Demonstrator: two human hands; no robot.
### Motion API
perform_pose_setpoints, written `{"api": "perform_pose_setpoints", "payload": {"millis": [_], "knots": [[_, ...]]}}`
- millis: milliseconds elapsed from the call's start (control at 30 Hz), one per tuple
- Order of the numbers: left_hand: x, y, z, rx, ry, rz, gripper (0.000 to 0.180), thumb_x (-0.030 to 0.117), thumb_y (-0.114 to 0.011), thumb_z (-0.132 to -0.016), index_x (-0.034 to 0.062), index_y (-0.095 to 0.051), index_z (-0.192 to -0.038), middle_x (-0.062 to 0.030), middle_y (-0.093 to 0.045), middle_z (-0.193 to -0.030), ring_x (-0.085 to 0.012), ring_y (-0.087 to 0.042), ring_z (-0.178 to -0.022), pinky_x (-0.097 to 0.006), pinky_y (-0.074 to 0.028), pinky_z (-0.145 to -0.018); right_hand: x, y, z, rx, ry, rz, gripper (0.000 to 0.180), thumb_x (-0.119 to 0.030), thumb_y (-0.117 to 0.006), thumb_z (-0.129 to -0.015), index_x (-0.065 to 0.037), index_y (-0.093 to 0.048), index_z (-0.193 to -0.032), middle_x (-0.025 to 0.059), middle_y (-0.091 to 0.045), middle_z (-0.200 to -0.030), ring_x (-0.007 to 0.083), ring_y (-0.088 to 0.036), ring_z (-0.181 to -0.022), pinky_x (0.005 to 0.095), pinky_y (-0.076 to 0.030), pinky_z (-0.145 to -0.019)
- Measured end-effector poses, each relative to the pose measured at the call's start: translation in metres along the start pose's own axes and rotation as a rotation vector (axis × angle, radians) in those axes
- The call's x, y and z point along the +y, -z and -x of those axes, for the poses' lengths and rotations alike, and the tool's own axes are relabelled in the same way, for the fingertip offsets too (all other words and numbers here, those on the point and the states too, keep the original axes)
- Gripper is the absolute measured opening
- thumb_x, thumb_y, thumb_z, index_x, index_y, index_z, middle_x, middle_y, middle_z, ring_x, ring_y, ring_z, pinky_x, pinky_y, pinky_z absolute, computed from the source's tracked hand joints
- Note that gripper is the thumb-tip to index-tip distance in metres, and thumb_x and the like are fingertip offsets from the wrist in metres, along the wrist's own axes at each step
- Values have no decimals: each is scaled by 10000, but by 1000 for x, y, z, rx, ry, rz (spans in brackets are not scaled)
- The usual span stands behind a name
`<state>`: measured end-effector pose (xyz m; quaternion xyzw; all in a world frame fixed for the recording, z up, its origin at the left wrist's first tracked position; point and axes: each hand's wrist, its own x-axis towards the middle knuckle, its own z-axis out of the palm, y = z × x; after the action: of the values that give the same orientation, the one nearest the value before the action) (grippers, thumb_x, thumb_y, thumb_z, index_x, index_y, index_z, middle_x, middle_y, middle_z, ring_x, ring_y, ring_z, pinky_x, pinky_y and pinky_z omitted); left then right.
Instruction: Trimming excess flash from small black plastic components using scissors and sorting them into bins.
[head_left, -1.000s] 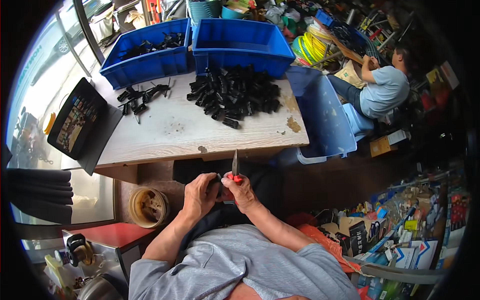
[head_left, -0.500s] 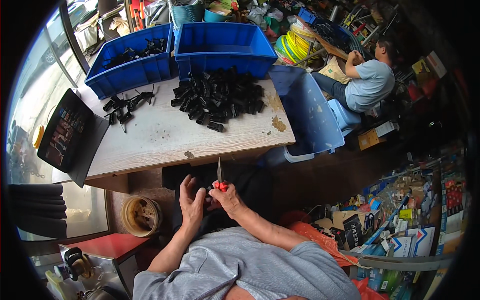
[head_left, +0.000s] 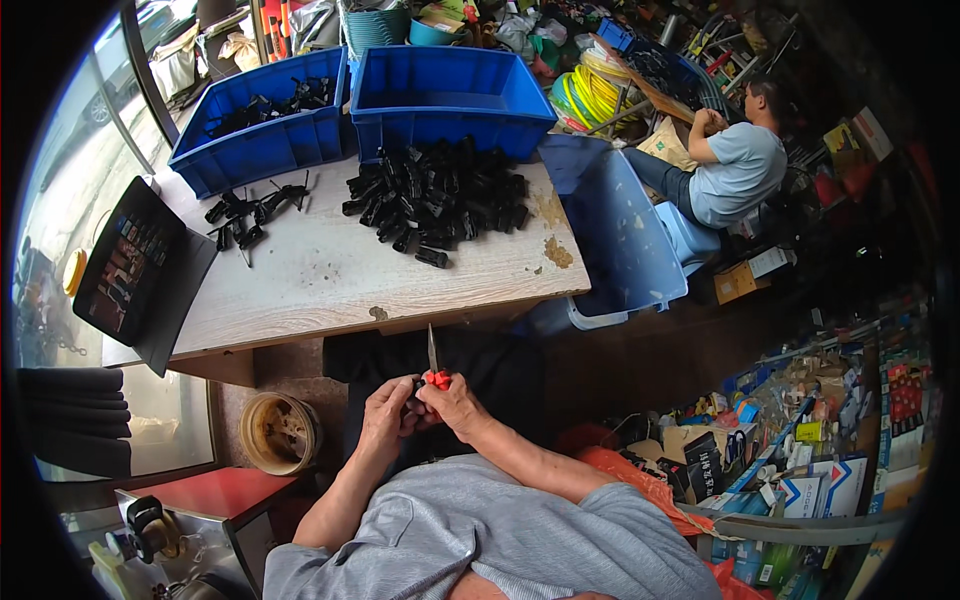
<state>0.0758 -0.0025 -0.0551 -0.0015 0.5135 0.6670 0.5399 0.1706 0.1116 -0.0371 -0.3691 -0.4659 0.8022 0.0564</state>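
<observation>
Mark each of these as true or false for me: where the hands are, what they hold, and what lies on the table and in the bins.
1. Both hands are held low in front of the table, not over it. True: the left hand and right hand meet below the table edge.
2. The right hand holds a red-handled tool with its blade pointing up. True: the tool stands upright.
3. The big pile of black parts lies in the right blue bin. False: the pile lies on the table; the right blue bin looks empty.
4. The left blue bin is empty. False: the left blue bin holds black parts.
</observation>
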Motion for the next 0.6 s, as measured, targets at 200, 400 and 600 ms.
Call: {"api": "perform_pose_setpoints", "payload": {"millis": [200,400,600], "knots": [[8,-1,-6,72,125,140,167,206,-630,-851,60,-650,-931,-29,-586,-667,-116,-493,-505,-260,-380,-467,7,4,-6,-38,27,71,115,-144,-611,-837,-46,-609,-777,28,-595,-682,105,-529,-545,266,-456,-490],[-3,-2,-30,125,314,348,150,195,-614,-759,90,-543,-680,-48,-480,-547,-233,-494,-492,-441,-444,-524,17,0,-14,64,57,171,124,-144,-627,-804,-29,-603,-765,37,-566,-613,121,-508,-497,286,-415,-444],[-19,-1,-39,193,304,309,118,186,-596,-758,94,-545,-705,-41,-470,-562,-203,-466,-495,-440,-432,-508,44,8,-23,166,42,283,145,-159,-639,-793,-23,-600,-763,40,-549,-596,126,-510,-490,288,-436,-439]]}}
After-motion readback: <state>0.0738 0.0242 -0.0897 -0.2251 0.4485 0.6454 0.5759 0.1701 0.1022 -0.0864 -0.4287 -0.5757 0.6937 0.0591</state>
